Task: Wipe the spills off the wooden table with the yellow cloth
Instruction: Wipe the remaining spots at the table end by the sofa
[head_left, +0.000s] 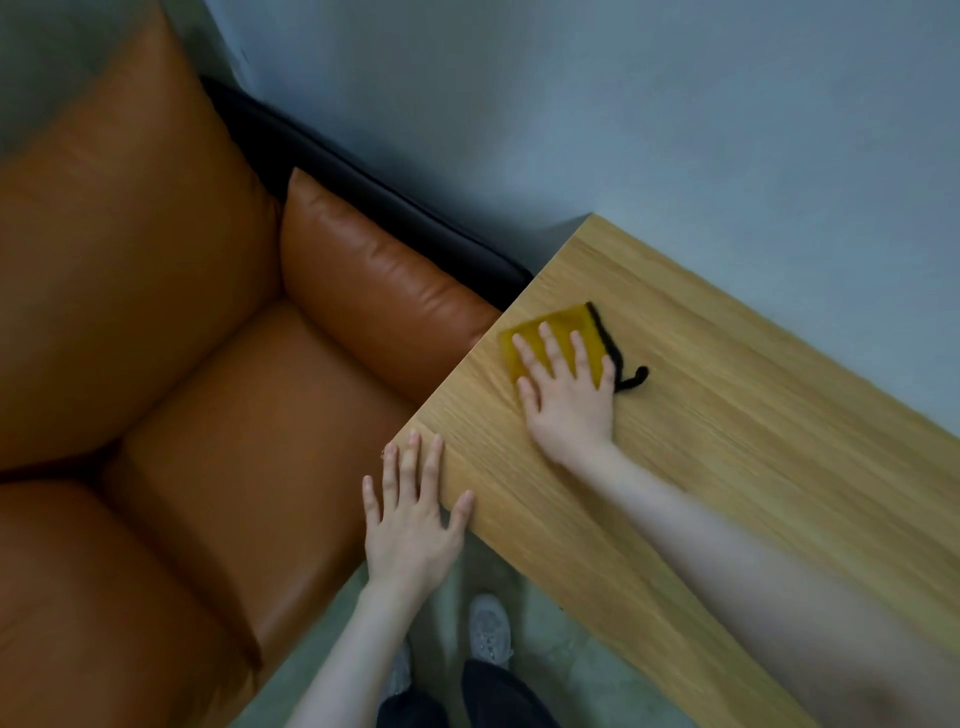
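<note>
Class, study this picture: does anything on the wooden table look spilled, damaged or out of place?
Nothing stands out. No spill shows on the light wooden table; the right hand presses the yellow cloth with black edging flat near its corner.

Bare forearms, dark trousers, grey lace-up shoes.

Table bare rightward — sofa crowds its left edge.

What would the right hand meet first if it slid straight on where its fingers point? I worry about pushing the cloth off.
Probably the wooden table's sofa-side edge; beyond it, the orange leather sofa. The right hand presses the yellow cloth.
</note>
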